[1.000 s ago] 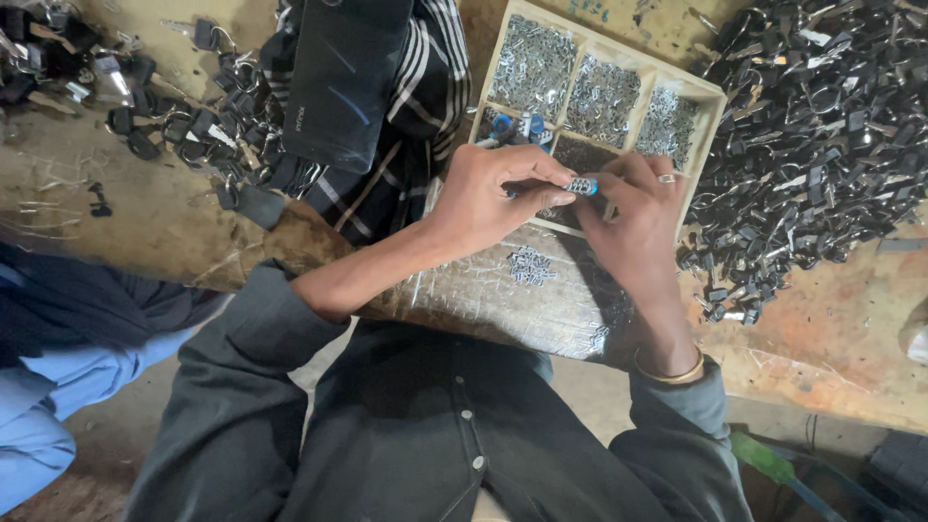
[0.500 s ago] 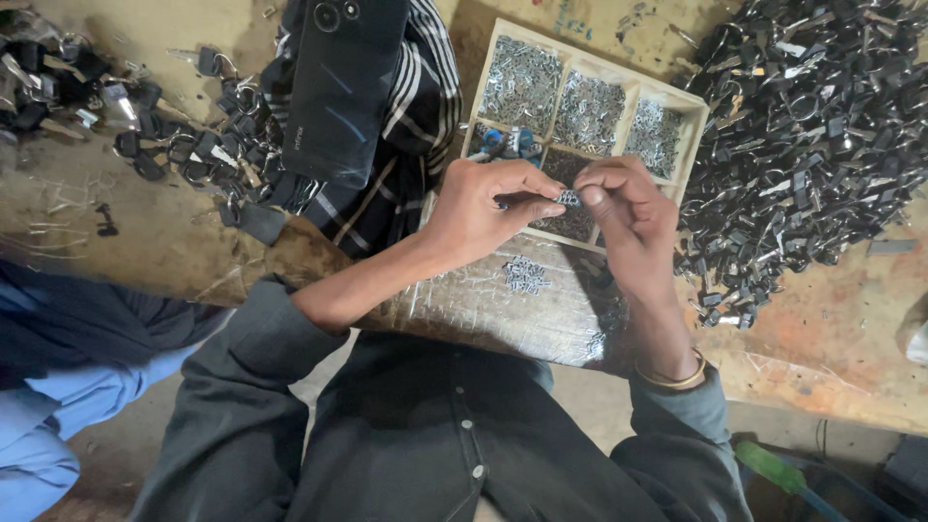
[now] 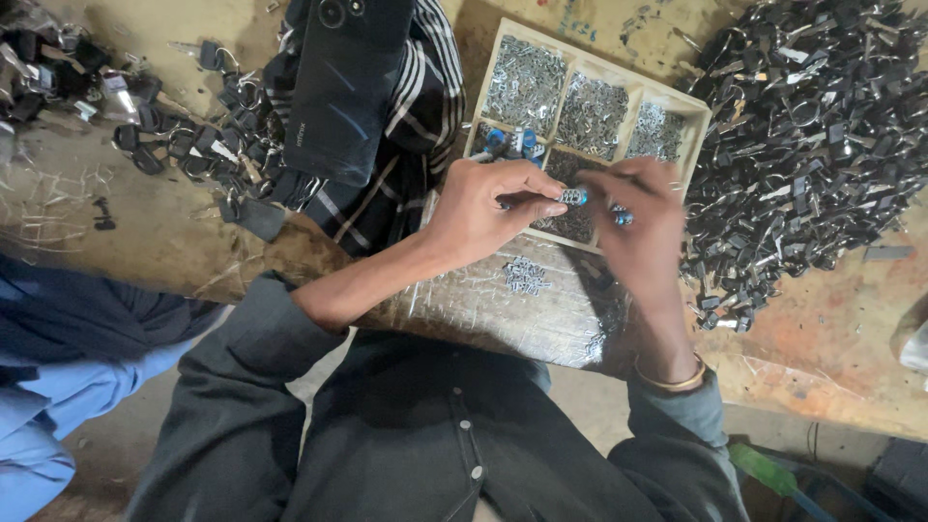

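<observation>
My left hand (image 3: 480, 211) grips a thin metal tool whose small silver and blue tip (image 3: 573, 196) points right. My right hand (image 3: 638, 227) meets that tip with its fingertips and pinches a small blue and silver part (image 3: 621, 217). Both hands hover over the near edge of a pale wooden tray (image 3: 693, 108) with several compartments of tiny metal pieces. A small heap of loose silver pieces (image 3: 525, 275) lies on a shiny wrapped slab (image 3: 464, 304) just below my hands.
A large pile of dark metal parts (image 3: 812, 135) fills the right of the bench. A dark phone (image 3: 345, 87) rests on striped cloth (image 3: 425, 116). More dark parts (image 3: 184, 145) lie at left. Another person's blue clothing (image 3: 39, 406) shows at lower left.
My hands have stayed together over the tray edge, with the fingers shifting slightly around the small part. The view has drifted a little.
</observation>
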The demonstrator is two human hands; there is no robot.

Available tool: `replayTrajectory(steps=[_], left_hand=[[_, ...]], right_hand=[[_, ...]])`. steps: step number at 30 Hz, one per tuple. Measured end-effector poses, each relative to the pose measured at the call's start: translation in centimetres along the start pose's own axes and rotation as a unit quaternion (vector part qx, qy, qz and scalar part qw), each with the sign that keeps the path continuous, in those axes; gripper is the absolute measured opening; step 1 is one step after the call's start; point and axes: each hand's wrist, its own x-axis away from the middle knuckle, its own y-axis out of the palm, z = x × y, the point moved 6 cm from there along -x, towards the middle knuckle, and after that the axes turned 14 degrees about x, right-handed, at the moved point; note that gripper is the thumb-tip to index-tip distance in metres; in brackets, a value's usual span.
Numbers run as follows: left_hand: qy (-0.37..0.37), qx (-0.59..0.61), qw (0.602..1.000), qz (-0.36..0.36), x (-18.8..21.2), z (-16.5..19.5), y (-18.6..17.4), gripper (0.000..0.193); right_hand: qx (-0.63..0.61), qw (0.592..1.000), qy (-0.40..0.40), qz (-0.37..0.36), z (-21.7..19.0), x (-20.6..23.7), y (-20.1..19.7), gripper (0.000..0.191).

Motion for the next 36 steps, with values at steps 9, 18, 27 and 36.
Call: replayTrajectory(steps=[9, 18, 27, 36], left_hand=[[-0.004, 0.006, 1.0, -0.004, 0.0, 0.0, 0.0, 0.017], [-0.006, 0.006, 1.0, -0.002, 0.0, 0.1, 0.1, 0.016], [0.004, -0.005, 1.0, -0.005, 0.1, 0.1, 0.1, 0.016], [0.017, -0.011, 1.0, -0.006, 0.2, -0.1, 0.1, 0.015]], right_hand=[[0.038, 0.999, -0.013, 0.031, 0.4, 0.2, -0.7, 0.014], [-0.147, 0.986, 0.063, 0.043, 1.5, 0.7, -0.4, 0.011], [-0.311, 0.948, 0.062, 0.017, 1.1, 1.4, 2.2, 0.005], [-0.215, 0.976, 0.032, 0.017, -0.1, 0.8, 0.7, 0.012]])
